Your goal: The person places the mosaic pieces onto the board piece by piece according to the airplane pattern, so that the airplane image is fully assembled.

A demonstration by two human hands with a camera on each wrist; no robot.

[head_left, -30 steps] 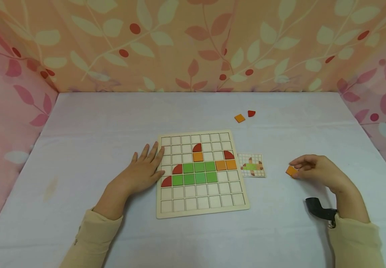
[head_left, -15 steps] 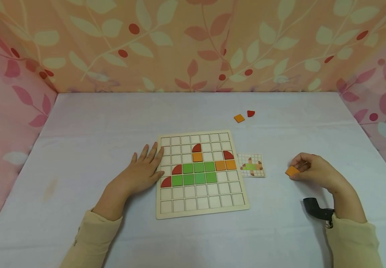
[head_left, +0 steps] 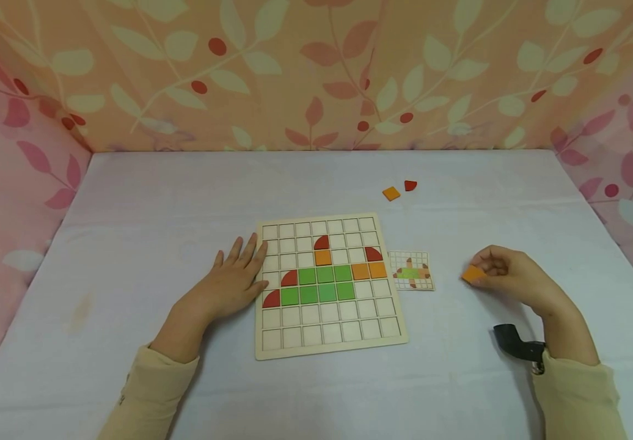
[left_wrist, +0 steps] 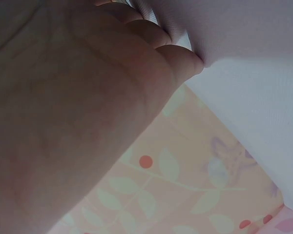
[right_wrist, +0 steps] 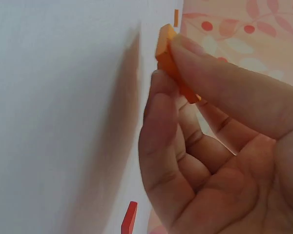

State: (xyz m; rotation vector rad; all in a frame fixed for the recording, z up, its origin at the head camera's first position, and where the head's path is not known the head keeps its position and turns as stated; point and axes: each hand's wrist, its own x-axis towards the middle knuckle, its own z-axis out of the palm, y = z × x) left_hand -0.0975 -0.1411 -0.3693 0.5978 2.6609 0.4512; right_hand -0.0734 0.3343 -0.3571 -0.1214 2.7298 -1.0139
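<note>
My right hand (head_left: 522, 278) pinches an orange square tile (head_left: 473, 274) between thumb and fingertips, to the right of the pattern card (head_left: 411, 271). In the right wrist view the tile (right_wrist: 167, 53) is tilted and raised off the white cloth. My left hand (head_left: 225, 287) lies with spread, straight fingers at the left edge of the wooden grid board (head_left: 312, 315), its fingertips touching the rim. Green squares (head_left: 325, 283), orange squares (head_left: 360, 271) and red quarter-circles (head_left: 289, 278) fill some cells. The left wrist view mostly shows the palm (left_wrist: 88, 97).
Beyond the board lie an orange tile (head_left: 391, 194) and a red quarter-circle (head_left: 410, 185). Another red piece (right_wrist: 129, 218) shows near the right hand in the right wrist view. A black wrist-camera mount (head_left: 514, 343) sticks out from the right sleeve. Floral cloth (head_left: 316, 73) surrounds the table.
My right hand has lifted the orange tile off the cloth and moved slightly left and away from me. A red piece glimpsed behind that hand is now hidden in the head view. The left hand stays put.
</note>
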